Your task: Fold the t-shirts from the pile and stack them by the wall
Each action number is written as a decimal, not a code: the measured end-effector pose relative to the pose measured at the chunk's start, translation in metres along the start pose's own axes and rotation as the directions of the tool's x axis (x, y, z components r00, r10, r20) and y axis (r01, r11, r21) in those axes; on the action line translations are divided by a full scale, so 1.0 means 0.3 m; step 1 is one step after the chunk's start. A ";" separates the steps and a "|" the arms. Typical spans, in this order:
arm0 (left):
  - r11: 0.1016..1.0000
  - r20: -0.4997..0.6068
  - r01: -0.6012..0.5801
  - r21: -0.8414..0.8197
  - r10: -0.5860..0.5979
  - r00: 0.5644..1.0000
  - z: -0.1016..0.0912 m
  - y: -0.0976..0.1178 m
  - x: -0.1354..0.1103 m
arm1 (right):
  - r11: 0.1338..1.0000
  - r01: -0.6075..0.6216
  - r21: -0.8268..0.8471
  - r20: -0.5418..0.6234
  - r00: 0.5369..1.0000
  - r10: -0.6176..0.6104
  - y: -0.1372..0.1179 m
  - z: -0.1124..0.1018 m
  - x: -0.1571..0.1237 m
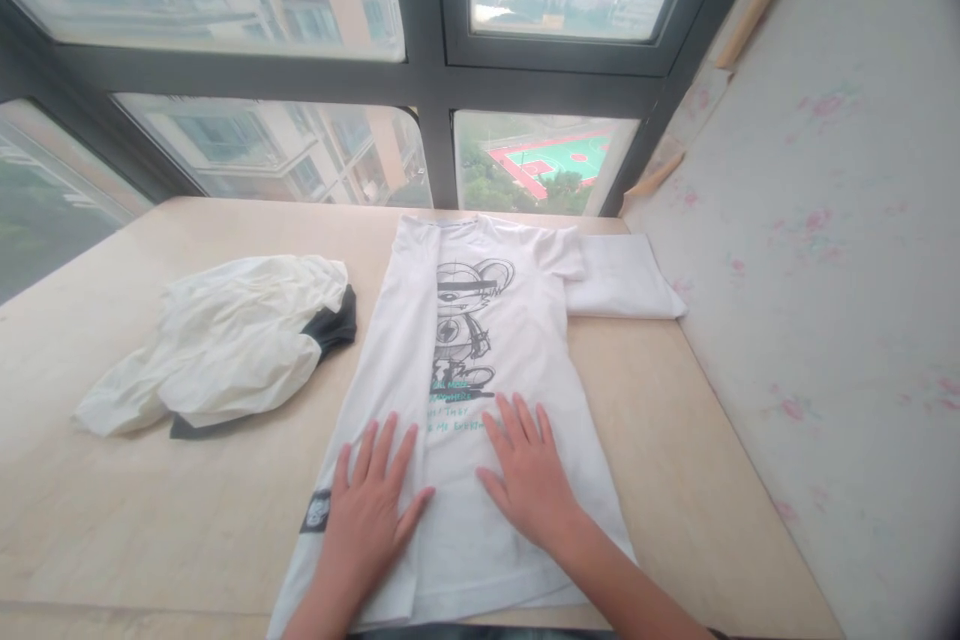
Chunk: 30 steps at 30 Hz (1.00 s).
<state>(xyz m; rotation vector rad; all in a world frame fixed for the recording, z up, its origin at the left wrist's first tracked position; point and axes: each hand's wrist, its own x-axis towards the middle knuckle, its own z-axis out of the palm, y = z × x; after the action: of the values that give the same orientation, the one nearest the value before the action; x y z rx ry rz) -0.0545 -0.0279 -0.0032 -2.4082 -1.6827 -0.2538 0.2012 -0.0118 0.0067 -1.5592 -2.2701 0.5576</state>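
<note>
A white T-shirt (480,350) with a grey cartoon mouse print lies flat on the beige table (675,440), collar toward the window. Its left side is folded in over the front, while its right sleeve (622,277) stretches out to the right. My left hand (373,510) lies flat and open on the folded left part near the hem, fingers spread. My right hand (529,473) rests flat and open on the lower front, just below the printed text. Neither hand grips anything.
A crumpled cream garment with dark trim (232,340) lies on the table to the left of the shirt. Large windows (420,80) run along the table's far edge. A floral-papered wall (840,270) borders the right side.
</note>
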 end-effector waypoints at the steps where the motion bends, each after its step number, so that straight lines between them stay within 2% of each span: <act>1: 1.000 0.004 -0.005 -0.002 0.005 1.000 -0.002 -0.003 0.000 | 1.000 -0.006 0.006 0.001 1.000 0.006 0.000 -0.003 -0.021; 5: 1.000 -0.013 0.007 -0.024 -0.008 1.000 -0.022 0.025 -0.016 | 0.999 0.019 -0.026 -0.010 1.000 -0.020 0.035 -0.019 -0.159; 8: 0.997 -0.068 -0.030 -0.073 0.025 0.997 -0.069 0.106 -0.030 | 0.997 0.054 -0.060 -0.056 0.997 -0.058 0.077 -0.037 -0.290; 13: 0.922 -0.157 -0.186 -0.339 0.140 0.978 -0.137 0.359 -0.029 | 0.986 0.114 -0.123 -0.179 0.975 -0.135 0.162 -0.069 -0.476; 17: 0.813 -0.313 -0.283 -0.508 0.131 0.941 -0.099 0.590 -0.020 | 0.985 0.084 -0.150 -0.300 0.946 -0.126 0.239 -0.076 -0.559; 20: 0.796 -0.394 -0.345 -0.498 0.146 0.907 -0.060 0.719 -0.012 | 0.998 0.036 -0.044 -0.358 0.932 -0.049 0.273 -0.083 -0.585; 22: 0.807 -0.425 -0.365 -0.464 0.159 0.891 -0.050 0.772 -0.004 | 0.998 0.005 0.063 -0.341 0.940 0.016 0.275 -0.105 -0.593; 24: 0.814 -0.446 -0.367 -0.450 0.151 0.882 -0.048 0.799 0.008 | 0.984 -0.012 0.178 -0.215 0.975 0.050 0.270 -0.146 -0.588; 26: 0.821 -0.454 -0.351 -0.451 0.127 0.882 -0.047 0.808 0.024 | 0.957 -0.068 0.283 -0.039 0.996 0.083 0.268 -0.205 -0.560; 28: 0.828 -0.447 -0.334 -0.450 0.115 0.887 -0.041 0.809 0.041 | 0.914 -0.177 0.366 0.070 0.984 0.163 0.281 -0.272 -0.493; 30: 0.840 -0.398 -0.311 -0.445 0.125 0.909 -0.025 0.816 0.056 | 0.850 -0.276 0.448 0.070 0.959 0.274 0.317 -0.340 -0.374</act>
<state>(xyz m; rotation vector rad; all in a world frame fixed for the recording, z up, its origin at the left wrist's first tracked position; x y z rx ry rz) 0.1809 -0.0968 -0.0062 -2.6542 -1.2674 -1.1430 0.3657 -0.0727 0.0430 -1.6313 -1.7444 1.0817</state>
